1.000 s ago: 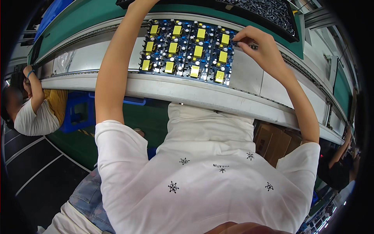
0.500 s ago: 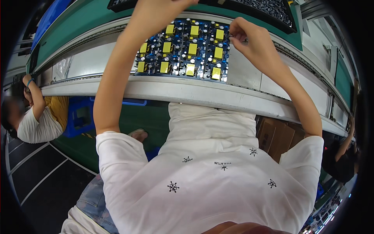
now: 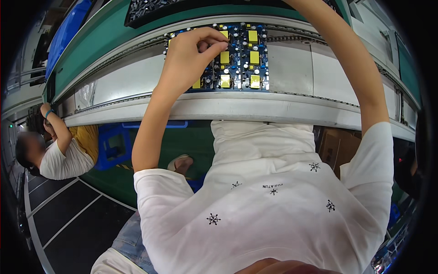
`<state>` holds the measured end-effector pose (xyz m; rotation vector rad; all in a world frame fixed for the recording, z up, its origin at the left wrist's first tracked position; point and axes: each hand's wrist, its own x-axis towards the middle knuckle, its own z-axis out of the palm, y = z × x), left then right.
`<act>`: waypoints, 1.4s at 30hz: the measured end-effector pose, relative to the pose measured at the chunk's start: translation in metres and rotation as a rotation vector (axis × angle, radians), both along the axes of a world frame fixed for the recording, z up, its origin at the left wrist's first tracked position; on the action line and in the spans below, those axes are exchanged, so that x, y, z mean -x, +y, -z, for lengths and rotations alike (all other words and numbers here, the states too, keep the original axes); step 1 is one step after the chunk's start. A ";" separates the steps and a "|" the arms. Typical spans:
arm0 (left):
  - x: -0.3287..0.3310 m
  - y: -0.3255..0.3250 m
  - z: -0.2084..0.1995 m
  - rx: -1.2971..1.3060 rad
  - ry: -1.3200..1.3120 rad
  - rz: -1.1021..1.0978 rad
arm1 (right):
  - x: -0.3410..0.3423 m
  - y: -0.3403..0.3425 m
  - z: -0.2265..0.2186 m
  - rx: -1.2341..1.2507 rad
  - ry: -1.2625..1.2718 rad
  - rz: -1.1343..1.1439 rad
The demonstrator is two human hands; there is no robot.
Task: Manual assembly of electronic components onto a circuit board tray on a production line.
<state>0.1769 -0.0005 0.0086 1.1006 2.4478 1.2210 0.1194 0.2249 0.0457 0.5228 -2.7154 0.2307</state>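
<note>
My left hand point(image 3: 189, 55) reaches over a panel of dark blue circuit boards point(image 3: 235, 73). Its thumb and forefinger pinch together just above the panel's middle; anything between the fingertips is too small to make out. Yellow block components point(image 3: 254, 57), small round capacitors and blue parts stand in rows on the boards. The hand and wrist hide much of the panel's left side. My right forearm point(image 3: 337, 34) stretches up past the far edge of the conveyor, and the right hand itself lies beyond the top of the picture.
The panel rests on a conveyor with metal rails point(image 3: 205, 102) and a chain point(image 3: 292, 39). Behind it, a black tray point(image 3: 150, 10) of small dark parts sits on a green surface. At left, another person point(image 3: 68, 150) works near a blue stool point(image 3: 112, 148). Cardboard boxes point(image 3: 337, 148) stand below, right.
My left hand has come down from the far side to the panel. My right hand has left the panel's right edge and gone up out of view.
</note>
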 end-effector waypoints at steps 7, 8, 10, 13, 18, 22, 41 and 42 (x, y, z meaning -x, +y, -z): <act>-0.006 0.003 -0.009 0.145 0.206 0.075 | 0.050 -0.021 0.039 0.021 -0.016 -0.029; -0.005 0.004 -0.007 0.172 0.256 0.115 | 0.053 -0.020 0.041 0.076 0.019 -0.094; -0.003 0.008 -0.003 0.223 0.355 0.197 | 0.055 -0.014 0.047 0.129 0.053 -0.156; -0.001 0.009 -0.003 0.237 0.387 0.212 | 0.049 -0.015 0.043 0.187 0.172 -0.190; -0.004 0.011 -0.009 0.305 0.369 0.197 | 0.011 -0.010 0.014 0.410 0.081 -0.118; 0.000 0.012 -0.007 0.269 0.373 0.221 | -0.031 0.003 -0.025 0.855 -0.659 -0.035; 0.081 0.020 -0.008 0.072 0.293 -0.176 | -0.165 0.028 0.046 0.889 -0.644 -0.147; 0.101 0.009 -0.006 0.074 0.563 -0.246 | -0.168 0.022 0.044 0.868 -0.659 -0.186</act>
